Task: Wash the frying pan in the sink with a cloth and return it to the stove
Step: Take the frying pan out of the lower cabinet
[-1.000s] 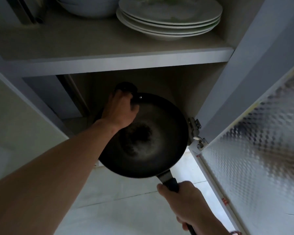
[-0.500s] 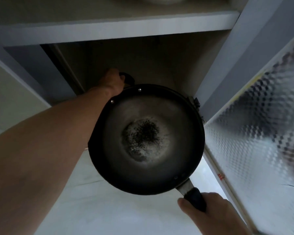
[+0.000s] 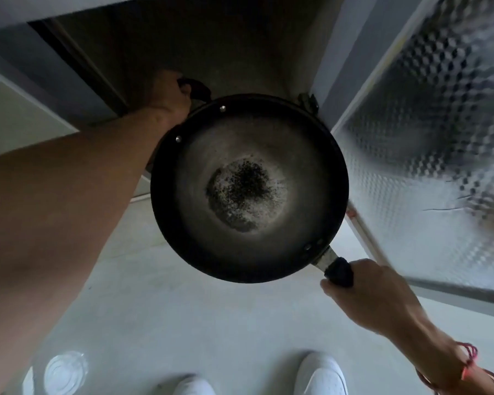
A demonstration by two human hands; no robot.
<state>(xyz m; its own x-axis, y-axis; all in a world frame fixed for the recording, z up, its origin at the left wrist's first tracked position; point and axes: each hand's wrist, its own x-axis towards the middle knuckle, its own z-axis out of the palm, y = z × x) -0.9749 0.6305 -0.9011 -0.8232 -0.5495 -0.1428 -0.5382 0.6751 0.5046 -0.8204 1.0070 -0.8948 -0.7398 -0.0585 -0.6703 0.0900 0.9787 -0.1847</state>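
Note:
A dark round frying pan with a worn, speckled patch at its centre hangs in the air in front of an open low cabinet. My left hand grips the small black helper handle at the pan's far rim. At the near right, my right hand holds the long black handle. The pan faces up and sits roughly level. Neither sink, cloth nor stove is in view.
The dark cabinet opening lies just behind the pan. Its patterned glass door stands open at the right, close to the pan's rim, with a hinge beside it. Pale floor, white shoes and a clear round lid lie below.
The pan has come out of the cabinet toward me and lower, with both hands still on its handles. The view has tipped down, so the plate shelf is gone and the floor shows.

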